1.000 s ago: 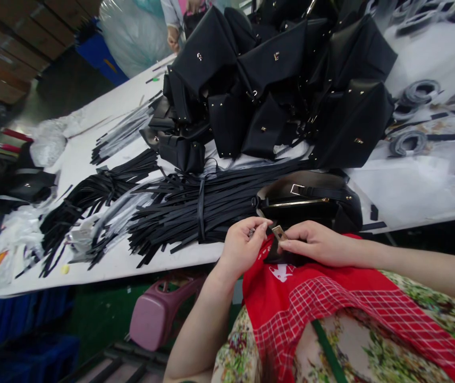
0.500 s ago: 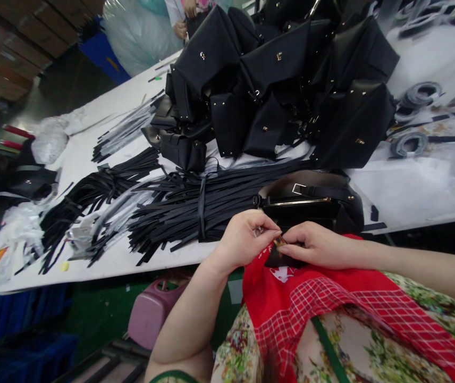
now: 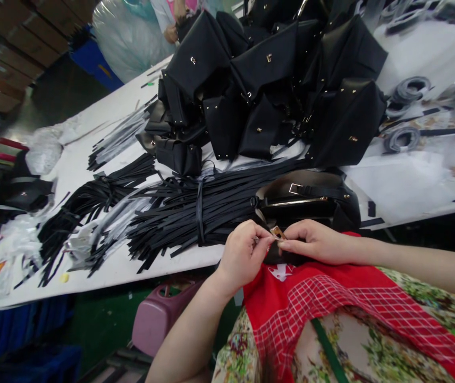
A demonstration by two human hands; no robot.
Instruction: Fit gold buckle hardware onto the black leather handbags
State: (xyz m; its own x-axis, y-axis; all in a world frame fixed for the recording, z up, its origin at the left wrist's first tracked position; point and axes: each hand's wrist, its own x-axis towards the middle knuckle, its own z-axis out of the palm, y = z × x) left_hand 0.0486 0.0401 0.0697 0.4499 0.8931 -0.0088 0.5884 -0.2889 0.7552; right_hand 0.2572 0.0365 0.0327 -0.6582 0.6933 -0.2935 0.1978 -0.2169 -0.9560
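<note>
A small gold-coloured metal fitting with a hole sits pinched between the thumb and fingers of my right hand. Close against it, my left hand is closed in a pinch at the fitting's left edge; a bit of something shiny shows within its curled fingers, too small to name. Just beyond both hands lies a black handbag with a gold zip and a strap with a rectangular buckle. My hands cover its near side. A tied bundle of black straps rests left of the bag.
Black handbags are piled at the back of the white table. Rolled strips lie at the right, more strap bundles at the left. A pink plastic stool stands below the table edge. Another person's hand shows at the far side.
The gold fitting has turned up and shows more of its face between my fingers. My left hand has shifted slightly down. The whole view has moved a little.
</note>
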